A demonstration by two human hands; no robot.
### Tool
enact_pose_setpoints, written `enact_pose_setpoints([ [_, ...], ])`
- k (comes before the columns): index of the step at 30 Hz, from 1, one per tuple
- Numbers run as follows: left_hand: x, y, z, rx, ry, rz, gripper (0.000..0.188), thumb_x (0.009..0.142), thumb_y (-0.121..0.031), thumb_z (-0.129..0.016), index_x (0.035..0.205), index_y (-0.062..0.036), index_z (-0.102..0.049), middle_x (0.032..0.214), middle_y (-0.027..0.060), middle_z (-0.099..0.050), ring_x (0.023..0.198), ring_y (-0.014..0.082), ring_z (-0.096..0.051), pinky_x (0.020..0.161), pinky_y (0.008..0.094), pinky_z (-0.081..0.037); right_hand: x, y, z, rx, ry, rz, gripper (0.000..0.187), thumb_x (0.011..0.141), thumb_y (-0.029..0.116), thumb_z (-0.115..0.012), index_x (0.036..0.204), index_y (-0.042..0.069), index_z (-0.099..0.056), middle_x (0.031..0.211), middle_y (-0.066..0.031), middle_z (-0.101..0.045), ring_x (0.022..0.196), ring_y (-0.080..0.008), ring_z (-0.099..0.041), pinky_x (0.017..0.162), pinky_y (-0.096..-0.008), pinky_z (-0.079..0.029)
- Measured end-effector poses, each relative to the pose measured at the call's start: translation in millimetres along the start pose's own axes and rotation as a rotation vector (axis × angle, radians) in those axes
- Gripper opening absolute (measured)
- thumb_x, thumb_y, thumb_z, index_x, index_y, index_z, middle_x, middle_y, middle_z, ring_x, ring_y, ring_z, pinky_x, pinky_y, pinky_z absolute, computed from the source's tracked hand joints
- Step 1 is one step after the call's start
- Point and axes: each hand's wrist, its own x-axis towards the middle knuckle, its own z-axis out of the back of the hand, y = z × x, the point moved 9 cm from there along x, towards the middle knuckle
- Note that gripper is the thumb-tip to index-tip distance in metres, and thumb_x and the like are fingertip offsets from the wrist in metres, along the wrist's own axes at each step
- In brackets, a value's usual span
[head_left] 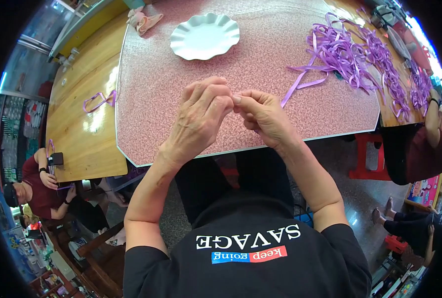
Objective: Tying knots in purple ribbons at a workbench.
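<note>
Over the pink speckled tabletop, my left hand [201,111] and my right hand [265,116] meet at the fingertips. Both have their fingers curled into a pinch, thumbs and forefingers touching. Whatever lies between them is too small or hidden to make out. A tangled heap of purple ribbon [342,54] lies to the right. One loose strand [291,92] runs from it down to the edge of my right hand, where I cannot tell if it continues. Beyond my hands stands a white plate [205,37] with a wavy rim.
A crumpled pinkish cloth [144,21] sits at the far left corner of the pink tabletop [151,109]. On the wooden table [81,144] lies a purple ribbon loop [99,102]. People sit at left and right, and a red stool [367,159] stands under the right side.
</note>
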Motion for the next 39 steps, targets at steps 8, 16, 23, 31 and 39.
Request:
enact_pose_setpoints([
  [8,-25.4,31.5,-21.0,-0.641,-0.249,0.526,0.012,0.095,-0.006,-0.065,0.104,-0.0036,-0.057,0.097,0.0054,-0.057,0.089,0.0182,-0.057,0.081,0.0307,-0.047,-2.6,2.0,-12.9,0.255,-0.044,0.253,0.008,0.097,0.015,-0.066,0.099,0.008,-0.064,0.074,0.0063,-0.054,0.055,-0.0003,-0.037,0.047,-0.0175,-0.029],
  [16,-30.6,43.2,-45.2,-1.233,-0.073,0.867,0.013,0.099,-0.011,-0.063,0.107,-0.0019,-0.057,0.094,0.0016,-0.059,0.083,0.0077,-0.055,0.076,0.0231,-0.047,-15.2,36.8,-6.8,-0.112,-0.021,0.585,0.004,0.098,0.008,-0.063,0.1,0.005,-0.063,0.079,0.0044,-0.057,0.061,-0.0002,-0.044,0.051,-0.0181,-0.034],
  [23,-23.3,45.5,-43.5,-1.366,-0.109,0.856,0.019,0.096,-0.009,-0.067,0.111,-0.0033,-0.057,0.096,0.0009,-0.059,0.086,0.0063,-0.056,0.077,0.0218,-0.047,-38.8,69.0,-21.8,-0.787,0.032,1.019,0.018,0.083,-0.007,-0.069,0.096,0.003,-0.063,0.089,-0.0038,-0.063,0.064,-0.0053,-0.051,0.055,-0.021,-0.042],
  [31,-23.8,34.3,-34.8,-1.237,-0.176,0.779,0.028,0.094,-0.001,-0.063,0.119,-0.0008,-0.051,0.103,0.0051,-0.06,0.095,0.0087,-0.056,0.084,0.0235,-0.048,-44.6,76.7,-24.8,-0.924,-0.044,1.092,0.022,0.078,-0.009,-0.071,0.096,0.002,-0.066,0.093,-0.0069,-0.067,0.066,-0.0085,-0.057,0.054,-0.0228,-0.046],
  [39,-25.6,34.2,-36.7,-0.987,-0.326,0.716,0.034,0.099,0.003,-0.056,0.13,0.0001,-0.042,0.106,0.0069,-0.057,0.089,0.0082,-0.055,0.08,0.0213,-0.047,-41.9,74.3,-26.5,-0.942,-0.042,1.085,0.018,0.083,-0.004,-0.072,0.099,0.001,-0.067,0.089,-0.0057,-0.066,0.068,-0.0089,-0.06,0.056,-0.022,-0.048],
])
